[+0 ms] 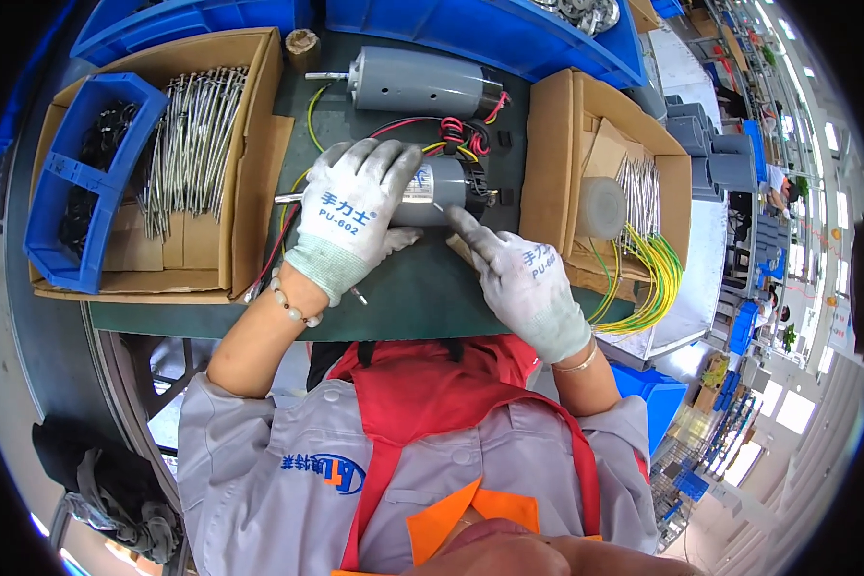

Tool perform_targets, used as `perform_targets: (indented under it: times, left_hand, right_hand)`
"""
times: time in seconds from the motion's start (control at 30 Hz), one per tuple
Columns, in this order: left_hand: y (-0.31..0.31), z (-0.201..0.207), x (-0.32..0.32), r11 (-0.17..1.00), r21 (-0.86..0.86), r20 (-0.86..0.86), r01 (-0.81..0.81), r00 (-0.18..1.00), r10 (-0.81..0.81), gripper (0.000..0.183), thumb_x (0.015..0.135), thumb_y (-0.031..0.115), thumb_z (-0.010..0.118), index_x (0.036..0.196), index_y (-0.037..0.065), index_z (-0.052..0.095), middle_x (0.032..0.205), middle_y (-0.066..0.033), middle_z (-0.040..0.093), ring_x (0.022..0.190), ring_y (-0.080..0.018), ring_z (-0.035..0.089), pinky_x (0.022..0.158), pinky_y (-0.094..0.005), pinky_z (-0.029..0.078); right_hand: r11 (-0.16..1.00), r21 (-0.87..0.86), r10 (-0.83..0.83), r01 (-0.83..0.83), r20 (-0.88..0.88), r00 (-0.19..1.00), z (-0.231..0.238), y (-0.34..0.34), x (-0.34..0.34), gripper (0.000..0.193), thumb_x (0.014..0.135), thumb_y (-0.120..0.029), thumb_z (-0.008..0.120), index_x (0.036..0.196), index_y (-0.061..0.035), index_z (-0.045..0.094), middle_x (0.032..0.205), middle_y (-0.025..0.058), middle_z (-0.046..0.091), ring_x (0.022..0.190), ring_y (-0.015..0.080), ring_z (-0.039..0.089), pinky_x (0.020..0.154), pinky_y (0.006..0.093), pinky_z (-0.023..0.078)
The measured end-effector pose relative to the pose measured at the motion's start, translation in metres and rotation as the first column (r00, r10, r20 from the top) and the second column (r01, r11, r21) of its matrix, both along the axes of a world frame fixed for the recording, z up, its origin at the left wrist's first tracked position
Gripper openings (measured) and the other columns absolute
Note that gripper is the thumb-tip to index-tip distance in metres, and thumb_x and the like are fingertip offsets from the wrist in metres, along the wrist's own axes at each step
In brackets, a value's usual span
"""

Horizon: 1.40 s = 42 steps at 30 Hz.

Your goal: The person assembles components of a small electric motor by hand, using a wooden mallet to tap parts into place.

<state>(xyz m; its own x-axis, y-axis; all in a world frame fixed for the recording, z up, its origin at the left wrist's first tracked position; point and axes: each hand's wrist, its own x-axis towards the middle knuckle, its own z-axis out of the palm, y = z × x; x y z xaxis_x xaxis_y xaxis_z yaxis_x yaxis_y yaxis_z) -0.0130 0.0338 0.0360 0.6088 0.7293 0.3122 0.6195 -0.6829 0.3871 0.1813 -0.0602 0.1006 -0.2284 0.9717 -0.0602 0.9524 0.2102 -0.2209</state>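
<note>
1. The near motor (453,180), a grey cylinder, lies on its side on the dark green tabletop (422,312) in front of me, its long axis running left to right, roughly along the table's edge. Its metal shaft (287,198) points to my left; the black end cap (475,182) faces right.
2. My left hand (352,206) is draped over the motor's shaft-side half, fingers laid close together across the top and thumb apart on the near side, hiding much of the body.
3. My right hand (528,283) is at the near right side, index finger stretched to the casing, the others curled under; I cannot tell whether they pinch anything.
4. Just beyond lies the far motor (418,82), its shaft also leftward and its right end angled slightly toward me. A bundle of red and black wires (451,131) crowds the gap between the two.
5. To my left, a cardboard box (250,134) of metal rods (197,144) carries a blue tray (91,173) of black parts. The shaft points toward this box, loose wires between them.
6. To my right, another cardboard box (550,130) stands beyond the end cap, with yellow-green wires (655,298) spilling over its near side.
7. Blue bins (480,34) close off the far side.
</note>
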Motion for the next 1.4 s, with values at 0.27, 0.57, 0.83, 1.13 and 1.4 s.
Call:
perform_targets:
  times: [0.27,0.57,0.83,1.13,1.4]
  left_hand:
    - [0.004,-0.001,0.001,1.0,-0.005,0.009,0.011,1.0,-0.011,0.086,0.055,0.033,0.085,0.131,0.01,0.05,0.124,-0.0089,0.055,0.117,-0.0275,0.052,0.1,-0.0455,0.039]
    - [0.002,-0.002,0.001,1.0,-0.017,0.011,0.018,1.0,-0.018,0.087,0.055,0.033,0.085,0.131,0.01,0.05,0.125,-0.0088,0.055,0.117,-0.0276,0.052,0.101,-0.0456,0.038]
    - [-0.001,0.003,0.001,1.0,0.018,0.012,0.012,1.0,-0.012,0.087,0.056,0.034,0.085,0.131,0.009,0.049,0.125,-0.0104,0.056,0.118,-0.0282,0.052,0.102,-0.0463,0.038]
    - [0.002,0.004,0.001,1.0,0.028,0.015,0.011,1.0,-0.012,0.078,0.061,0.037,0.083,0.128,0.009,0.054,0.124,-0.0113,0.058,0.116,-0.0297,0.055,0.101,-0.0459,0.039]
    - [-0.001,0.034,0.022,0.988,0.153,0.034,-0.001,0.999,-0.005,0.017,0.078,0.024,0.071,0.091,0.013,0.073,0.1,-0.0051,0.066,0.094,-0.0268,0.059,0.085,-0.0425,0.042]
  right_hand:
    - [0.999,-0.032,-0.011,0.011,0.012,1.0,0.001,0.004,-0.004,0.046,0.088,-0.008,0.055,0.133,-0.0163,0.057,0.07,0.0087,0.062,0.065,0.0246,0.064,0.056,0.0378,0.052]
    - [0.995,-0.087,-0.048,0.052,0.046,0.998,0.002,0.001,-0.006,0.05,0.088,-0.01,0.055,0.137,-0.0185,0.053,0.072,0.0094,0.062,0.065,0.0257,0.064,0.057,0.0388,0.052]
    - [0.996,-0.014,-0.095,0.094,-0.173,0.98,-0.017,0.016,-0.006,0.045,0.089,-0.006,0.059,0.133,-0.0149,0.056,0.078,0.0175,0.065,0.07,0.0352,0.064,0.064,0.0453,0.051]
    - [0.935,0.185,-0.176,0.303,-0.499,0.849,-0.024,0.032,0.002,0.04,0.084,-0.011,0.064,0.124,-0.0081,0.057,0.119,0.0176,0.061,0.098,0.0359,0.064,0.081,0.0398,0.054]
    - [0.939,0.217,-0.123,0.267,-0.515,0.848,-0.055,0.034,0.019,0.043,0.087,-0.023,0.065,0.127,-0.0099,0.057,0.13,0.0148,0.055,0.102,0.0354,0.063,0.083,0.0427,0.053]
